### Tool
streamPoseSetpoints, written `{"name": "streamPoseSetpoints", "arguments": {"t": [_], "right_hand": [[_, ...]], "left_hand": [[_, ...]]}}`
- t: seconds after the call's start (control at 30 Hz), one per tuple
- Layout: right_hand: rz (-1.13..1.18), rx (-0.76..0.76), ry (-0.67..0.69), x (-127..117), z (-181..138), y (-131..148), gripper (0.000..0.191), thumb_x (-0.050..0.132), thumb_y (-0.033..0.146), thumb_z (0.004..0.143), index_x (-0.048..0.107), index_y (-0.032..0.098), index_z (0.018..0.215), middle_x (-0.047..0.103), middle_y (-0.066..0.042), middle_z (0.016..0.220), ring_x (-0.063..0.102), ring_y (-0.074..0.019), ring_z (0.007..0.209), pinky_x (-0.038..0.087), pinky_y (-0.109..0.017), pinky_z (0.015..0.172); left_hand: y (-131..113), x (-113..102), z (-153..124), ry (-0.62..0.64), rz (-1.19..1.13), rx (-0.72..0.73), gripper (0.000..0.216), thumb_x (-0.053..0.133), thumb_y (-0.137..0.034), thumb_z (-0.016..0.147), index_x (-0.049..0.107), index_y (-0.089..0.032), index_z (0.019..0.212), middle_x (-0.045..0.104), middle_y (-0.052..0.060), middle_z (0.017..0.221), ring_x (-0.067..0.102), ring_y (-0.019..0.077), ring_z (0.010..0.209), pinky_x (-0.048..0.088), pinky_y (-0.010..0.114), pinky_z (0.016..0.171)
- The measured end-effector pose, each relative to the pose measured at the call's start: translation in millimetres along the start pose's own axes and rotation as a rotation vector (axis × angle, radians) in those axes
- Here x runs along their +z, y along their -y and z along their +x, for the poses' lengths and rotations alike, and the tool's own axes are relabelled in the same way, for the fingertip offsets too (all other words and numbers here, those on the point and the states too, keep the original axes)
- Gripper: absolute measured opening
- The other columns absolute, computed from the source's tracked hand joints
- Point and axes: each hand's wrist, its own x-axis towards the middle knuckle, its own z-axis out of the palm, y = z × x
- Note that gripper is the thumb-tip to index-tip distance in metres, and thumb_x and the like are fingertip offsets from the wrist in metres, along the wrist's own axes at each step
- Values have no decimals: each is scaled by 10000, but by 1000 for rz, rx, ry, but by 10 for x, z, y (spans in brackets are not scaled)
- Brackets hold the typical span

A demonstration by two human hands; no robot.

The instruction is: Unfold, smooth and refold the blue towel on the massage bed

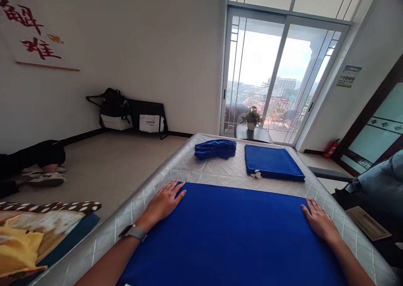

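A large blue towel (233, 231) lies spread flat on a quilted grey mattress (189, 164) in front of me. My left hand (163, 202) rests flat and open on the towel's far left corner, a watch on its wrist. My right hand (319, 221) lies flat and open on the far right edge of the same towel. Farther back on the mattress sit a neatly folded blue towel (272, 162) with a white tag and a crumpled blue towel (215, 148) to its left.
A person's legs and white shoes (44, 172) lie on the floor at left. Bags (115, 110) stand against the back wall. A sliding glass door (277, 80) with a potted plant (252, 118) is straight ahead. A patterned cushion (37, 231) lies at lower left.
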Motion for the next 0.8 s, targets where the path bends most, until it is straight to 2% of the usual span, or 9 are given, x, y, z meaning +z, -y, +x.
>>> {"name": "streamPoseSetpoints", "arguments": {"t": [0.13,0.3,0.43,0.53,0.6,0.67,0.8], "right_hand": [[-36,-30,19,3,20,-17,651,205,438,973,436,175,1521,328,-91,1633,249,-268,1514,261,-487,1213],[-104,41,38,-55,8,61,675,186,439,982,306,155,1583,277,-106,1651,261,-260,1510,298,-475,1190],[-252,65,95,-247,-41,149,620,273,418,969,387,246,1553,290,-109,1645,292,-356,1488,268,-605,1159],[-375,173,34,-464,-91,362,612,340,427,958,435,228,1529,355,-169,1604,317,-429,1460,196,-701,1136],[-412,180,-39,-606,-154,683,620,346,386,962,427,149,1530,374,-199,1586,313,-418,1465,162,-662,1169],[-406,62,-77,-731,-280,1193,611,362,342,961,431,112,1523,370,-184,1593,301,-382,1479,148,-573,1210],[-172,-336,-59,-922,-802,2599,654,328,484,1006,406,108,1535,353,-155,1605,249,-318,1510,152,-491,1238]], "left_hand": [[-10,11,0,-22,16,-7,638,281,-557,1003,467,-199,1497,396,123,1614,330,282,1499,252,504,1228],[-35,5,-16,-67,15,6,619,301,-551,1003,504,-198,1470,433,120,1593,373,298,1477,271,503,1220],[-41,-2,-27,-99,0,14,590,328,-529,1006,525,-197,1452,444,124,1585,392,300,1466,273,490,1220],[-35,-1,-25,-120,-18,17,577,333,-517,1009,537,-190,1439,447,137,1581,398,309,1461,279,498,1216],[-30,-1,-17,-110,-28,14,570,328,-510,1013,537,-190,1436,456,134,1576,388,311,1467,274,508,1217],[-24,-1,-5,-95,-37,10,562,319,-499,1018,529,-198,1443,467,123,1570,381,303,1472,273,506,1219],[-18,10,5,-92,-39,8,550,317,-477,1025,511,-203,1460,466,116,1572,367,279,1481,258,477,1228]]}}
